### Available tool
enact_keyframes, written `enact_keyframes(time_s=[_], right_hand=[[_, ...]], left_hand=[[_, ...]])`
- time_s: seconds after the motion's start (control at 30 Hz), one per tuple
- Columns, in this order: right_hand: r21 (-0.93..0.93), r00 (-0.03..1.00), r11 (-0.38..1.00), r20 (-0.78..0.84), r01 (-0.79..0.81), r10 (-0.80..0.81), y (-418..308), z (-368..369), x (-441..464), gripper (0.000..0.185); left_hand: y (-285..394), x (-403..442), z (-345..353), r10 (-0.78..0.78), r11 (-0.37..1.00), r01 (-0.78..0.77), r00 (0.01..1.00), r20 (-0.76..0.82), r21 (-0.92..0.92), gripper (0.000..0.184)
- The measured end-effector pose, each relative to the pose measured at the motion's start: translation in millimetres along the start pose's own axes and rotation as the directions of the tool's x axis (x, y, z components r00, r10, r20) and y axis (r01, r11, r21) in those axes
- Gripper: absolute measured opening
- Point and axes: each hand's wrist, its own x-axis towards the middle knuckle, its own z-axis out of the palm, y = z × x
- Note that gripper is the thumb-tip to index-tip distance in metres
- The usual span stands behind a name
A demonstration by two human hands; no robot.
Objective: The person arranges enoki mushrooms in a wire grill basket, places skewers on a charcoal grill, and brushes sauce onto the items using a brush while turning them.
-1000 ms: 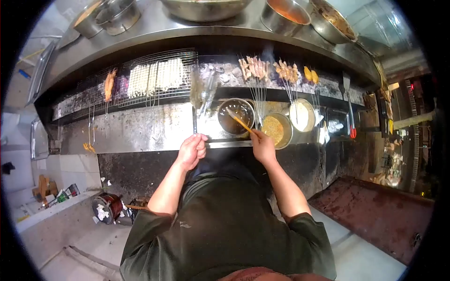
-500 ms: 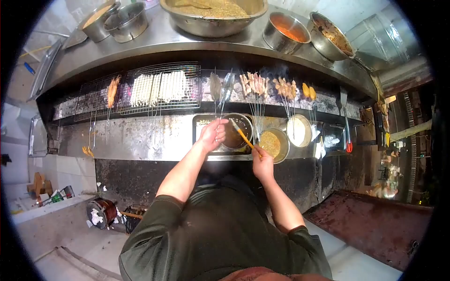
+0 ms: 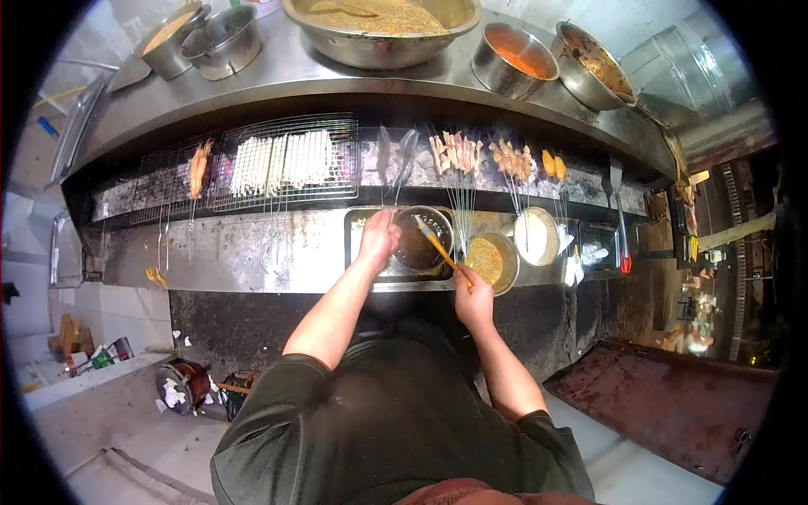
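Note:
My left hand (image 3: 380, 239) is closed around the thin sticks of two dark, fish-like skewers (image 3: 406, 153), whose food ends lie over the grill coals. In my right hand (image 3: 475, 298) is a basting brush (image 3: 438, 246) with a yellow handle. Its bristle end hangs over a round metal pot (image 3: 450, 239) of dark liquid, which sits in a rectangular tray (image 3: 350, 252). Close to the right hand stands a pot of yellowish sauce (image 3: 485, 255). Beyond it is a pot of white contents (image 3: 533, 236).
Meat skewers (image 3: 455, 155), more chunky skewers (image 3: 512, 160) and yellow pieces (image 3: 554, 165) line the grill. A wire rack (image 3: 345, 160) carries white sticks (image 3: 295, 160) and an orange-brown skewer (image 3: 200, 168). A large bowl (image 3: 379, 55) and several pots stand on the shelf behind.
My left hand has shifted slightly left, and the fish-like skewers have moved with it, now blurred. My right hand and the brush stay nearly in place over the pot.

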Motion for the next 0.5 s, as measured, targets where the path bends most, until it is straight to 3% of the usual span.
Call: enact_keyframes(time_s=[0.17,0.27,0.5], right_hand=[[0.003,0.997,0.999,-0.052,0.054,-0.054,8.3,4.5,-0.5,0.03],[0.05,0.997,0.996,0.005,-0.075,0.075,13.0,3.1,-0.9,0.033],[-0.037,0.998,0.997,0.012,-0.061,0.062,-5.3,-3.8,-6.5,0.03]], left_hand=[[-3.1,6.2,-10.2,-0.011,0.997,0.015,0.999,0.046,-0.07,0.031],[0.3,0.7,-3.4,0.036,0.999,-0.036,0.999,-0.019,-0.005,0.03],[-12.6,12.8,-7.5,0.109,0.994,-0.109,0.994,0.015,0.015,0.02]])
